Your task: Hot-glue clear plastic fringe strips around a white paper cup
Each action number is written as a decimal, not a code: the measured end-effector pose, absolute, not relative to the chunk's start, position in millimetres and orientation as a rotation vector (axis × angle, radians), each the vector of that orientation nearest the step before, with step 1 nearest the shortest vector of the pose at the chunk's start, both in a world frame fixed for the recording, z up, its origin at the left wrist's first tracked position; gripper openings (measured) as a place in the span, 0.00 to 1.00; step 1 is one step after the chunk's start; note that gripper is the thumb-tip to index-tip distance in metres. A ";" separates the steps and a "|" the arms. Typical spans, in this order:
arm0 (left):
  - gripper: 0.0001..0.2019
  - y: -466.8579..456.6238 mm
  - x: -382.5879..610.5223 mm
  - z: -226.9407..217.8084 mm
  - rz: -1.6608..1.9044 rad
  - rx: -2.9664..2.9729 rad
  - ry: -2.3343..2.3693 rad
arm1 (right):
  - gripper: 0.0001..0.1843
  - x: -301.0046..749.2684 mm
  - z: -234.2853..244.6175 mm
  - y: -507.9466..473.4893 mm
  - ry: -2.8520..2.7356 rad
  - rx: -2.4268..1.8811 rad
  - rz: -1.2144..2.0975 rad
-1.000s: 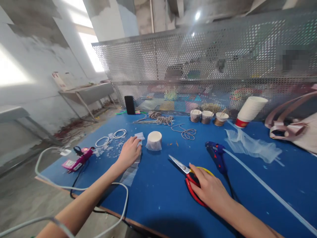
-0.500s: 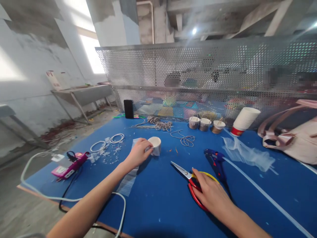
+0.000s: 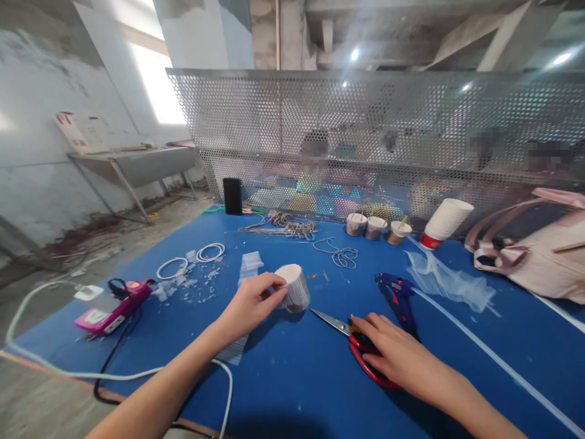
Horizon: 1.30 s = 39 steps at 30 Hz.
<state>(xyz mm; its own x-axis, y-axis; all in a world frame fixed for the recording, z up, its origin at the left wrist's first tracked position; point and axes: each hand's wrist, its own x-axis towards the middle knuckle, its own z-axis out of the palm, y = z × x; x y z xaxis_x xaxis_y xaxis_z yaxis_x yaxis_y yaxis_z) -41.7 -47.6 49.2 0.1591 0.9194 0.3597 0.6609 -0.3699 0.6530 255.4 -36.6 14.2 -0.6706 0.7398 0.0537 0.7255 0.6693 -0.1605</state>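
Note:
My left hand [image 3: 251, 303] pinches a small paper cup [image 3: 298, 294] by its left side. Grey ribbed material covers the cup's wall, and it leans to the right, its mouth facing up. Whether its base touches the table cannot be made out. Under and behind that hand lies a pale ribbed strip [image 3: 250, 266], partly covered. My right hand [image 3: 395, 349] is closed over the handles of the scissors [image 3: 337, 322], which lie on the table with blades pointing left toward the cup. Just beyond this hand rests a blue glue gun [image 3: 398, 296] with a white glue stick.
A purple power strip [image 3: 119, 308] with cables sits at left, near white rings [image 3: 172, 268] and scraps. Grey cord [image 3: 299, 229], a black phone [image 3: 233, 196], several cups [image 3: 375, 228] and a perforated metal screen [image 3: 256, 122] stand behind. Clear plastic [image 3: 448, 283] and a pink bag [image 3: 543, 256] lie right.
My left hand has brought the cup nearer to me and slightly right, tipping it over. My right hand has settled further over the scissors' handles. The view has shifted a little.

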 end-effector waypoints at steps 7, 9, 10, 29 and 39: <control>0.10 -63.3 -26.5 28.7 1.518 2.674 1.332 | 0.14 205.4 35.3 -47.0 -2.078 -1.243 0.993; 0.14 -67.2 -22.0 23.2 1.507 2.774 1.254 | 0.22 185.4 35.0 -47.4 -1.796 -1.206 1.236; 0.15 -69.0 -19.8 21.0 1.471 2.833 1.209 | 0.26 177.4 34.0 -46.8 -1.678 -1.170 1.349; 0.17 -81.6 -26.6 30.5 1.395 2.359 1.254 | 0.07 178.2 26.9 -36.6 -1.783 -1.049 0.955; 0.16 -69.9 -12.1 39.4 0.844 1.109 1.046 | 0.13 182.5 39.9 -40.7 -1.667 -0.916 1.395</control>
